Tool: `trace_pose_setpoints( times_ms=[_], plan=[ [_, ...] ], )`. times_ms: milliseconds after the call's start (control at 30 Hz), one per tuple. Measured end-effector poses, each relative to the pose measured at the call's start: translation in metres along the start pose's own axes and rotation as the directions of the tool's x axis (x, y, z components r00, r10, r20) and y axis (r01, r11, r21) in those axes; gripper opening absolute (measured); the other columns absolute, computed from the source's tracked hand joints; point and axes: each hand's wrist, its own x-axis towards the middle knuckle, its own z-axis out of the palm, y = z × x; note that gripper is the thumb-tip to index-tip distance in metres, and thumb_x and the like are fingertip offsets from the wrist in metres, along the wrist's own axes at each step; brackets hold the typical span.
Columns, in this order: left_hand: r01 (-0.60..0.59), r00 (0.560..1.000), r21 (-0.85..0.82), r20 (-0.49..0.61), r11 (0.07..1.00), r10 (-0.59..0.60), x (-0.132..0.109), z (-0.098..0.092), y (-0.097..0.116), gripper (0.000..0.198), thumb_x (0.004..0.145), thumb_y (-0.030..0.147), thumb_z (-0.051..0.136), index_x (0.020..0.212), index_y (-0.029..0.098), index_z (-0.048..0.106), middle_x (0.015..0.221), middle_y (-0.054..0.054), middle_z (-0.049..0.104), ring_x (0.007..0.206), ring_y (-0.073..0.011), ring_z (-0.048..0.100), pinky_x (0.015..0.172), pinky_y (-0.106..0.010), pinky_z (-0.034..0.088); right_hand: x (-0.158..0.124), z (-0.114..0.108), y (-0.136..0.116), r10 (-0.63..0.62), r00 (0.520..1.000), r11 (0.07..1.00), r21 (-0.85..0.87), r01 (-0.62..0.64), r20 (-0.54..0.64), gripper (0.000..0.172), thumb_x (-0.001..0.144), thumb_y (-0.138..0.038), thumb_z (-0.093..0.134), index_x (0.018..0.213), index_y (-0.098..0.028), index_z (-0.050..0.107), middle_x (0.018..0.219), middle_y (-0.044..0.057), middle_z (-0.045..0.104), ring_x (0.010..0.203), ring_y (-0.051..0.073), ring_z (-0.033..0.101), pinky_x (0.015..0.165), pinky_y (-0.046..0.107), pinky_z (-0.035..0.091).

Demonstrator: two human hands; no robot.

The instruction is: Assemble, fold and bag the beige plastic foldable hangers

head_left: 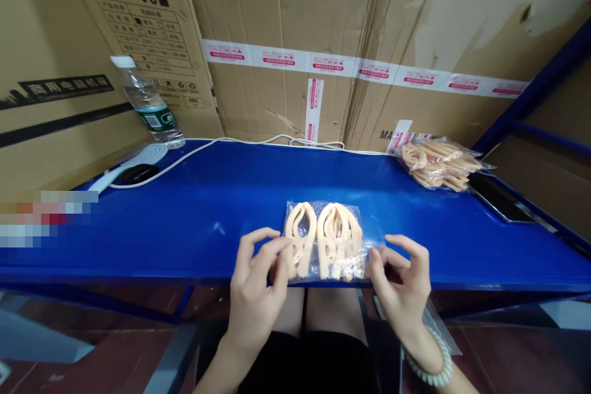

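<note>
A clear plastic bag [311,243] lies at the front edge of the blue table, with several cream looped pieces [332,240] inside that look like folded hangers. At its left edge is my left hand [258,277], fingers curled and thumb and fingertips closed on the film. My right hand [401,286] pinches the bag's loose right end between thumb and fingers. A beaded bracelet [434,366] circles my right wrist.
Another clear bag of cream pieces [441,163] sits at the back right, beside a phone [501,197]. A water bottle [154,111], white cable [189,154], pale fan-like object [133,160] and black object [138,173] are at the left. Cardboard [277,98] walls the back.
</note>
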Motion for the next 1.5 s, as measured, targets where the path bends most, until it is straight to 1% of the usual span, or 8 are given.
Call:
trace_pose_setpoints(
  times_ms=[167, 300, 567, 767, 933, 1200, 1400, 1500],
  plan=[
    [-0.091, 0.995, 0.13, 0.047, 0.987, 0.085, -0.001, -0.003, -0.002, 0.013, 0.094, 0.009, 0.059, 0.095, 0.018, 0.067, 0.105, -0.007, 0.059, 0.077, -0.0137, 0.062, 0.068, -0.029, 0.055, 0.004, -0.007, 0.001, -0.131, 0.974, 0.967, -0.192, 0.166, 0.182, 0.012, 0.093, -0.012, 0.058, 0.089, -0.022, 0.06, 0.066, -0.003, 0.061, 0.052, 0.012, 0.057, 0.05, 0.025, 0.046],
    [-0.172, 0.981, 0.114, 0.114, 0.978, 0.159, -0.005, -0.006, -0.01, 0.016, 0.092, 0.004, 0.061, 0.096, 0.018, 0.065, 0.091, -0.005, 0.066, 0.086, -0.0194, 0.062, 0.079, -0.036, 0.053, 0.004, -0.01, 0.001, -0.198, 0.96, 0.944, -0.225, 0.241, 0.197, 0.014, 0.093, -0.011, 0.061, 0.102, -0.022, 0.065, 0.076, 0.001, 0.068, 0.062, 0.015, 0.064, 0.06, 0.028, 0.052],
    [-0.282, 0.94, 0.019, 0.204, 0.959, 0.272, -0.023, -0.013, -0.023, 0.038, 0.089, -0.006, 0.052, 0.119, 0.016, 0.064, 0.112, -0.01, 0.071, 0.111, -0.0225, 0.067, 0.096, -0.037, 0.056, 0.0, -0.017, 0.002, -0.185, 0.931, 0.935, -0.235, 0.265, 0.314, 0.024, 0.095, -0.018, 0.06, 0.118, -0.02, 0.065, 0.094, 0.008, 0.063, 0.082, 0.021, 0.062, 0.069, 0.037, 0.054],
    [-0.331, 0.912, 0.069, 0.279, 0.941, 0.301, -0.026, -0.017, -0.02, 0.034, 0.085, 0.008, 0.06, 0.118, 0.014, 0.064, 0.112, -0.012, 0.072, 0.113, -0.0289, 0.066, 0.094, -0.045, 0.054, -0.002, -0.028, 0.015, -0.29, 0.874, 0.825, -0.36, 0.435, 0.39, 0.052, 0.087, -0.034, 0.073, 0.136, -0.021, 0.059, 0.13, 0.02, 0.053, 0.121, 0.04, 0.052, 0.092, 0.059, 0.049],
    [-0.35, 0.928, 0.129, 0.179, 0.928, 0.326, -0.03, -0.008, -0.025, 0.025, 0.086, 0.01, 0.07, 0.11, 0.016, 0.065, 0.097, -0.008, 0.074, 0.1, -0.0268, 0.069, 0.087, -0.042, 0.054, 0.001, -0.031, 0.022, -0.322, 0.783, 0.814, -0.267, 0.516, 0.533, 0.064, 0.092, -0.025, 0.067, 0.151, -0.021, 0.042, 0.121, 0.015, 0.066, 0.117, 0.033, 0.059, 0.098, 0.057, 0.047],
    [-0.424, 0.905, 0.062, 0.062, 0.904, 0.42, -0.038, -0.006, -0.041, 0.021, 0.088, 0.002, 0.059, 0.1, 0.018, 0.068, 0.086, -0.006, 0.072, 0.082, -0.0206, 0.064, 0.076, -0.037, 0.056, -0.011, -0.037, 0.026, -0.338, 0.816, 0.905, -0.076, 0.419, 0.47, 0.053, 0.089, -0.002, 0.064, 0.139, -0.018, 0.054, 0.116, 0.013, 0.068, 0.107, 0.027, 0.063, 0.086, 0.044, 0.055],
    [-0.397, 0.916, -0.003, -0.07, 0.918, 0.396, -0.042, -0.008, -0.027, 0.013, 0.095, 0.011, 0.055, 0.088, 0.014, 0.065, 0.087, -0.009, 0.066, 0.088, -0.0235, 0.066, 0.074, -0.039, 0.06, -0.024, -0.039, 0.028, -0.407, 0.791, 0.908, 0.111, 0.404, 0.456, 0.05, 0.087, 0.005, 0.059, 0.132, -0.014, 0.061, 0.115, 0.013, 0.068, 0.105, 0.026, 0.063, 0.083, 0.044, 0.056],
    [-0.389, 0.92, -0.074, -0.089, 0.918, 0.382, -0.043, -0.014, -0.019, 0.012, 0.096, 0.011, 0.054, 0.089, 0.012, 0.064, 0.09, -0.011, 0.067, 0.09, -0.0247, 0.069, 0.074, -0.041, 0.062, -0.025, -0.038, 0.025, -0.433, 0.809, 0.901, 0.175, 0.396, 0.397, 0.047, 0.086, 0.007, 0.054, 0.126, -0.012, 0.064, 0.107, 0.012, 0.07, 0.099, 0.025, 0.063, 0.082, 0.045, 0.055]
  ],
)
